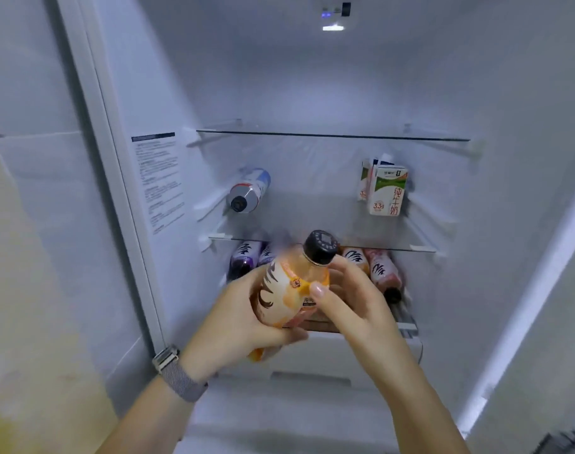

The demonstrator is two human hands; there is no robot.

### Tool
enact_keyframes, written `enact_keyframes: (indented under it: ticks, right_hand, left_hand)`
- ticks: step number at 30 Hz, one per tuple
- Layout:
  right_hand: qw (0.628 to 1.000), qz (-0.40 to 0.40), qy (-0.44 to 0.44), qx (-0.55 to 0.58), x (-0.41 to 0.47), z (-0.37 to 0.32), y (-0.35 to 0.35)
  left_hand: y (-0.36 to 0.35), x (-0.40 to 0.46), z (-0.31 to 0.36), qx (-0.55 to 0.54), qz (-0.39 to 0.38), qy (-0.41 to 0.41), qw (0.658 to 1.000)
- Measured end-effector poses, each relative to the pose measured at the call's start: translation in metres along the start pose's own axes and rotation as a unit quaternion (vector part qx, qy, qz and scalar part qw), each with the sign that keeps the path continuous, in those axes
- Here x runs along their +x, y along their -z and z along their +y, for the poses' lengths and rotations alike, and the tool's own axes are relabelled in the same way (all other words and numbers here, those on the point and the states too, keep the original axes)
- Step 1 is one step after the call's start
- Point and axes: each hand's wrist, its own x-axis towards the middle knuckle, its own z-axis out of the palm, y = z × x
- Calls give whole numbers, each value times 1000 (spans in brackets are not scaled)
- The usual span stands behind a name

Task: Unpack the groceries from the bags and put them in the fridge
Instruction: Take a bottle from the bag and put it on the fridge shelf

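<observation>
Both hands hold an orange bottle [287, 290] with a black cap, tilted, just in front of the open fridge [312, 93]. The left hand [233, 319] wraps its curled fingers round the lower body; the right hand [351, 299] grips the upper body, thumb pressed on the label. Similar bottles [382, 270] lie on the lower shelf beyond.

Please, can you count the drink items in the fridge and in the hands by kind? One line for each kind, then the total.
Orange-labelled plastic bottle with black cap, held by left hand and right hand: 1
Same-style bottles lying on the lower shelf, purple, purple, orange, pink: 4
White and green milk cartons: 2
White and blue bottle lying on its side: 1
Total: 8
</observation>
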Motion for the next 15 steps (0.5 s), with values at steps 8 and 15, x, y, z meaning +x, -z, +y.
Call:
enact_keyframes:
  ticks: [8, 15]
  right_hand:
    - [996, 55, 70, 4, 30, -27, -4]
    - [992, 101, 55, -52, 56, 13, -21]
  left_hand:
    - [34, 63, 9, 176, 43, -197, 963]
    - [36, 112, -16, 189, 47, -236, 952]
